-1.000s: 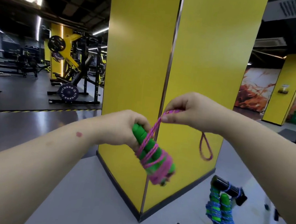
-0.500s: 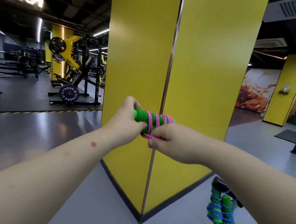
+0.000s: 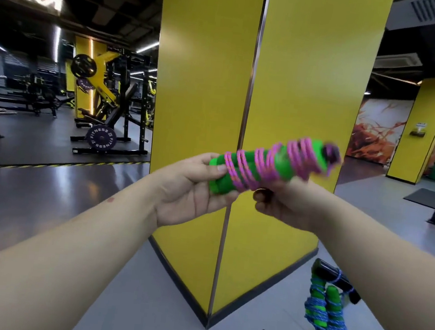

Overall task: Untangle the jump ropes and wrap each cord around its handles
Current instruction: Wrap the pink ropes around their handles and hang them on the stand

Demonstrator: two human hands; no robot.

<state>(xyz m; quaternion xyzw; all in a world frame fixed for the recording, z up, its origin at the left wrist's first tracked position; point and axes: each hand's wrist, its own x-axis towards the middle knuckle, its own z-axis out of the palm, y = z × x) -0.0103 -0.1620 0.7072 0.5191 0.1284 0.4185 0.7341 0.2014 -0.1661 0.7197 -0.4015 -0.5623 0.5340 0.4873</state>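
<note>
Your left hand (image 3: 195, 189) and right hand (image 3: 287, 201) both grip the green handles (image 3: 254, 166), pink cord (image 3: 264, 164) fully coiled — the blue-corded rope (image 3: 329, 319) hangs wrapped too — little apparently remains.

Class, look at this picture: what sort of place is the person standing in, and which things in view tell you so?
Most likely a gym. A weight plate marked FITNESS hangs on a black rack, benches stand farther back, and the left hand and right hand hold a wrapped jump rope.

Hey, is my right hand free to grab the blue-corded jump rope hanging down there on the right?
Probably not yet. The right hand is gripping the pink-corded jump rope together with the left hand. The blue-corded jump rope hangs unobstructed below your right forearm.
</note>
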